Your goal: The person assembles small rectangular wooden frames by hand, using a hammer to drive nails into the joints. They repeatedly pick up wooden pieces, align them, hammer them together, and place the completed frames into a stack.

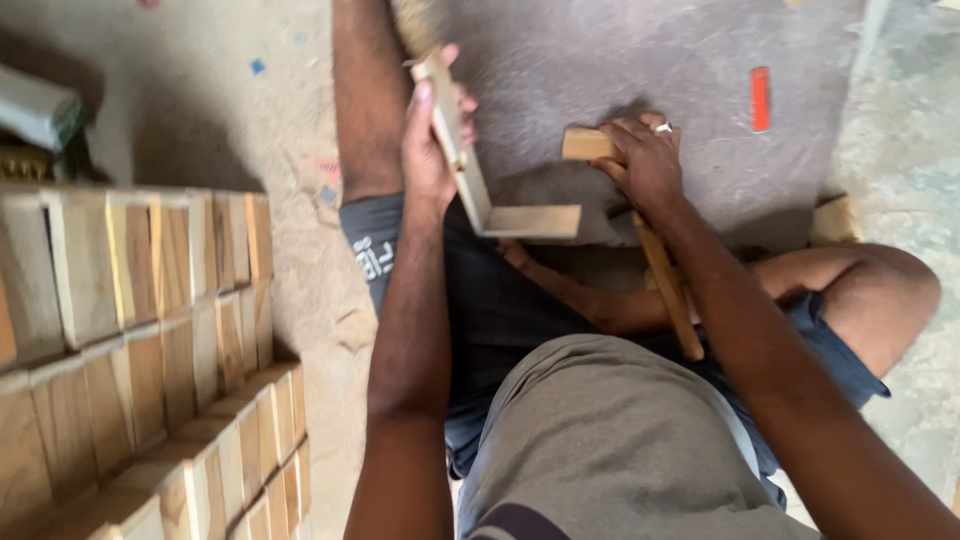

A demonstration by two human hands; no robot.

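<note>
Seated cross-legged on the floor (300, 250), grey shirt and dark shorts nearest the camera, both forearms reaching away from the body; left hand (432, 150) raised above the left knee, grip clamped on the upright arm of an L-shaped wooden piece (480, 190), made of two pale strips meeting at a corner, the lower strip lying flat toward the right; right hand (645, 165) just beyond, ring on one finger, grip closed over the head end of a wooden mallet (670, 280), its handle running back along the forearm toward the lap, its block-like head poking out to the left of the knuckles; mallet head near but apart from the L-shaped piece, not touching it; corner joint looking already formed, though whether fully seated cannot be told. To the left, stacked rows of wooden blocks (150, 330) cut to similar length, probably stock or finished work, which of the two unclear. Farther out, dark mat (620, 60) spread under the hands, small orange-red object (761, 98) lying on it well apart from the hands.
</note>
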